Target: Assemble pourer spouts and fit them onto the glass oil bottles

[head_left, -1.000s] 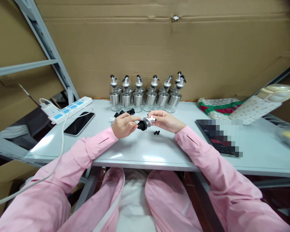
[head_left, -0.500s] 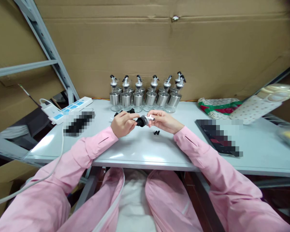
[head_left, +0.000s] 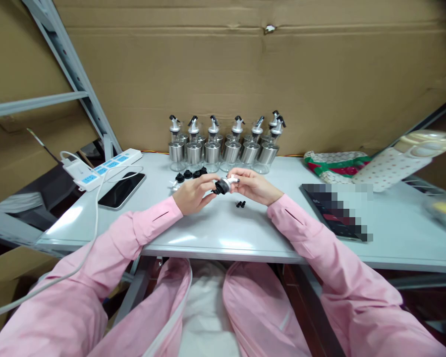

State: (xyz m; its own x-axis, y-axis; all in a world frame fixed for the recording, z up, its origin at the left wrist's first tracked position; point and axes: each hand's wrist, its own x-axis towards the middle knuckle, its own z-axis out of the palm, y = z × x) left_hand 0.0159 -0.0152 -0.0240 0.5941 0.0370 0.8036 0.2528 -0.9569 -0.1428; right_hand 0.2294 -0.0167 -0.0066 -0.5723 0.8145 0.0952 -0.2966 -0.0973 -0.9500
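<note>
Pourer stopper, one, black ribbed lower part with silver spout (head_left: 222,186): centre of the frame, held above the tabletop (head_left: 215,230), tilted, spout toward the right.
Right hand (head_left: 255,187), right of centre: thumb and fingers pinched on the spout.
Left hand (head_left: 194,194), left of centre: fingers parted and curved at the black end; whether they grip it cannot be told.
Black stopper parts (head_left: 188,174), short row: behind the left hand.
Small black pieces (head_left: 241,204), cluster: on the tabletop, just below the right hand's fingertips.
Glass bottles (head_left: 232,150) with metal sleeves, upright, front row topped with pourers: upper centre, before the cardboard (head_left: 215,64).
Phone (head_left: 122,191) and power strip (head_left: 113,166): left of the frame.
</note>
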